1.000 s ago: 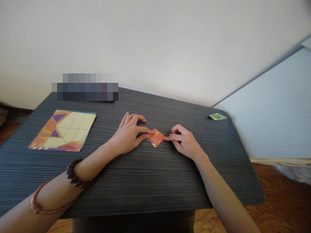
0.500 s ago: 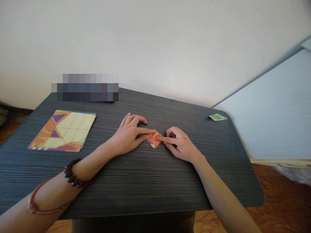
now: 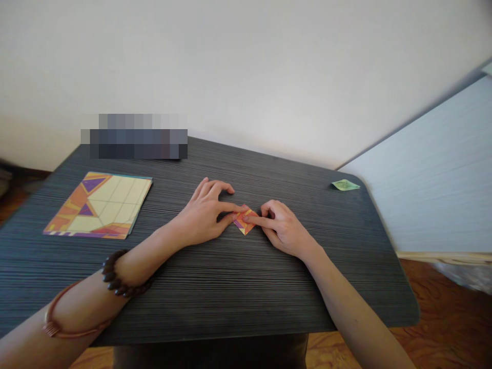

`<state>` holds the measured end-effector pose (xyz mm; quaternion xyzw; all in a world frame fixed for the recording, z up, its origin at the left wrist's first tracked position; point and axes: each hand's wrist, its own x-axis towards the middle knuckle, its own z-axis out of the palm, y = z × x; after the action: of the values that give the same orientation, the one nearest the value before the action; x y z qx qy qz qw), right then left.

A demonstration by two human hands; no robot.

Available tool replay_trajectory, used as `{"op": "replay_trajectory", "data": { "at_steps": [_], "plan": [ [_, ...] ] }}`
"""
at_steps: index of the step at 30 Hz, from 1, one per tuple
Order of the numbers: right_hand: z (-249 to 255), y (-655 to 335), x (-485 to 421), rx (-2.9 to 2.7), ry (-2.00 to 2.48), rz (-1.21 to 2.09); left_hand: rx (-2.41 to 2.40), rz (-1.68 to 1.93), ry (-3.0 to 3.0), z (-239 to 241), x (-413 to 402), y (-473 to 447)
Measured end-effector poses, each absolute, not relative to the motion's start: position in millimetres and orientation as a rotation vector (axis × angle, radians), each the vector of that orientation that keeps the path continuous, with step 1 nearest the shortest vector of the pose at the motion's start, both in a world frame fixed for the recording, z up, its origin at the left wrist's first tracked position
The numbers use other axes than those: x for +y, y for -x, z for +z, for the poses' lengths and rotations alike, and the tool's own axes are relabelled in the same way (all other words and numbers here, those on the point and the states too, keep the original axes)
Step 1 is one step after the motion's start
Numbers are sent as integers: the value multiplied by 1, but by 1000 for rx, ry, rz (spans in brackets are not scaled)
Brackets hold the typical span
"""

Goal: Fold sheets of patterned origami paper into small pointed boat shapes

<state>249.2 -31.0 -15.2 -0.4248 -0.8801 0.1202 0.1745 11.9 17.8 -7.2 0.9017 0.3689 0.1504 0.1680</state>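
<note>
Folded paper lies mid-frame on the desk, touched by the loosely open left hand and right hand.

Folded orange paper partly covered by left hand and right hand. Contents of pixelated patch unreadable. Lower sheets in stack mostly hidden. Forearms, left end of counter cut off.

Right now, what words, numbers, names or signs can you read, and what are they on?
None that I can read.
Small folded orange paper: colored shapes, no readable words.
Paper stack: lines and colored shapes on the top sheet, no readable words.
Green folded paper: marks too small to make out.
Pixelated patch: too blurred to read anything.
</note>
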Motion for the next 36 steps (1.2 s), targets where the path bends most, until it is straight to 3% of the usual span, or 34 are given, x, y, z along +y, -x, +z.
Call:
{"op": "replay_trajectory", "data": {
  "at_steps": [22,36],
  "plan": [
    [-12,-253,-33,-2291,1262,450,829,420,-2625,-14,28,1],
    [-10,-234,-35,-2007,1355,461,810,789,-2486,-5,22,-12]
  ]
}}
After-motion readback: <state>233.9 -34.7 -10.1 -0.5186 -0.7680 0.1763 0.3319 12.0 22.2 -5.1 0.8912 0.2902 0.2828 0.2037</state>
